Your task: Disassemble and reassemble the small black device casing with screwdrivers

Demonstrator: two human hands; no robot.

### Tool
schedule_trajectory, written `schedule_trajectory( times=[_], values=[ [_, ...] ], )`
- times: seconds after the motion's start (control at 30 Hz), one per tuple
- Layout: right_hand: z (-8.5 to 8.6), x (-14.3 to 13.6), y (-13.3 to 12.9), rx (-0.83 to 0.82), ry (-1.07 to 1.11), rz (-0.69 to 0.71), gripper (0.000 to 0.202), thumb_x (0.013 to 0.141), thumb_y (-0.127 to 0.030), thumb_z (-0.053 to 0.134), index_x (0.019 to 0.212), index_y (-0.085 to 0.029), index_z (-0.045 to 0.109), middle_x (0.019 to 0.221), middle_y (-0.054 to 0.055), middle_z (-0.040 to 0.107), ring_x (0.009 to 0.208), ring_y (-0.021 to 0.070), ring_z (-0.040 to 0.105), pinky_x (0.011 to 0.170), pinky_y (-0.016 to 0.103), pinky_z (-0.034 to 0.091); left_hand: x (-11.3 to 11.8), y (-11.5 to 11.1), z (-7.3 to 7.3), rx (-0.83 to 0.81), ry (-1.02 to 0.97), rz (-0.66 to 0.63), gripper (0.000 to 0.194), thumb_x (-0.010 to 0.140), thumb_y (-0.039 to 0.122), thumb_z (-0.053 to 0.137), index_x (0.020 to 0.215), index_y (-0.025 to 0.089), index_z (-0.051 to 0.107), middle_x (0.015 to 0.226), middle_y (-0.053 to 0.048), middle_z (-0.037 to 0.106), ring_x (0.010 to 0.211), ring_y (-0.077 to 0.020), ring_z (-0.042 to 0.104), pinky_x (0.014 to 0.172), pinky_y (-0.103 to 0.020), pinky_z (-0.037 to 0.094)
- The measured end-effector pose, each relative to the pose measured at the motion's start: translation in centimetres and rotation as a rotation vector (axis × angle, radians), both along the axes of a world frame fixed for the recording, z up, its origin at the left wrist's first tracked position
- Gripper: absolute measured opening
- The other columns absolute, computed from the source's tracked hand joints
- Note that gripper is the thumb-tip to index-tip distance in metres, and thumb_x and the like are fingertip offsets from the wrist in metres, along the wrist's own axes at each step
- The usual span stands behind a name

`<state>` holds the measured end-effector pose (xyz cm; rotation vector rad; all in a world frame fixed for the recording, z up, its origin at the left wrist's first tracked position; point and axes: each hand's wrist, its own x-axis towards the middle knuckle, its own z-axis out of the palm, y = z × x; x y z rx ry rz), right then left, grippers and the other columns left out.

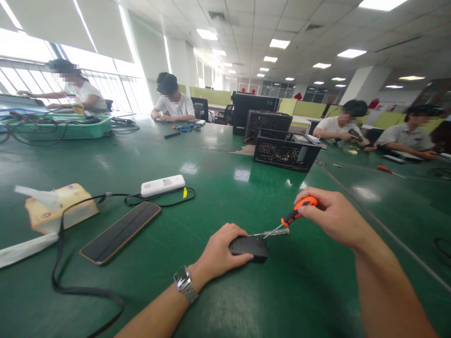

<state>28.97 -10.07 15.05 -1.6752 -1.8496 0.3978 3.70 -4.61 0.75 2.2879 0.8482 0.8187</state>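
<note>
A small black rectangular box (252, 247) lies flat on the green table, and my left hand (225, 246) grips its left end between thumb and fingers. My right hand (326, 211) is closed around the handle of an orange and black screwdriver (299, 211). The screwdriver slants down to the left, its tip at the top right of the box; whether it sits in a screw is too small to tell. Just behind the box lies a slim tool with a clear handle (280, 232). A watch (185, 283) is on my left wrist.
To the left are a phone (121, 232), a white power strip (162, 185) with a black cable, and a tissue pack (66, 206). Farther off stand a green basket (70, 129) of cables and black computer cases (285, 152). Several people sit around the table; another screwdriver (385, 169) lies right.
</note>
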Motion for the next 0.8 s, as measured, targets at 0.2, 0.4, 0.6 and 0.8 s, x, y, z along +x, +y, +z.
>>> schedule_trajectory(
  times=[0.2, 0.4, 0.6, 0.8],
  values=[
    [-1.2, -1.0, 1.8, 0.011, -0.103, 0.02, 0.012, 0.077, -0.028, 0.054, 0.072, -0.02, 0.062, 0.057, -0.005, 0.051, 0.053, 0.0119, 0.043, 0.051, 0.024, 0.03, -0.1, 0.0, 0.0, -0.003, 0.003, 0.002, 0.034, 0.072, 0.03, 0.078, 0.101, 0.021, 0.063, 0.096, -0.003, 0.063, 0.091, -0.022, 0.057, 0.08, -0.031, 0.045],
    [-1.3, -1.3, 1.7, 0.023, -0.145, 0.02, 0.01, 0.077, -0.027, 0.054, 0.073, -0.021, 0.061, 0.056, -0.006, 0.051, 0.051, 0.0114, 0.043, 0.05, 0.024, 0.03, -0.2, 0.0, -0.1, -0.005, -0.004, 0.003, 0.035, 0.071, 0.031, 0.079, 0.101, 0.02, 0.063, 0.096, -0.004, 0.063, 0.091, -0.0223, 0.057, 0.081, -0.032, 0.045],
    [-1.5, -1.2, 1.7, 0.017, -0.153, 0.03, 0.01, 0.079, -0.028, 0.055, 0.074, -0.021, 0.062, 0.056, -0.006, 0.051, 0.052, 0.0115, 0.043, 0.05, 0.024, 0.03, -0.1, 0.0, 0.0, -0.003, 0.002, 0.0, 0.035, 0.071, 0.03, 0.078, 0.101, 0.021, 0.063, 0.096, -0.003, 0.063, 0.09, -0.0223, 0.057, 0.08, -0.031, 0.045],
    [-1.3, -2.0, 1.3, 0.053, -0.248, -0.024, 0.026, 0.082, -0.04, 0.057, 0.065, -0.021, 0.057, 0.054, -0.005, 0.05, 0.052, 0.0121, 0.042, 0.051, 0.025, 0.028, -0.1, 0.0, -0.2, 0.006, -0.005, -0.004, 0.035, 0.072, 0.032, 0.077, 0.102, 0.021, 0.062, 0.097, -0.004, 0.063, 0.091, -0.0227, 0.057, 0.081, -0.032, 0.045]
  ],
)
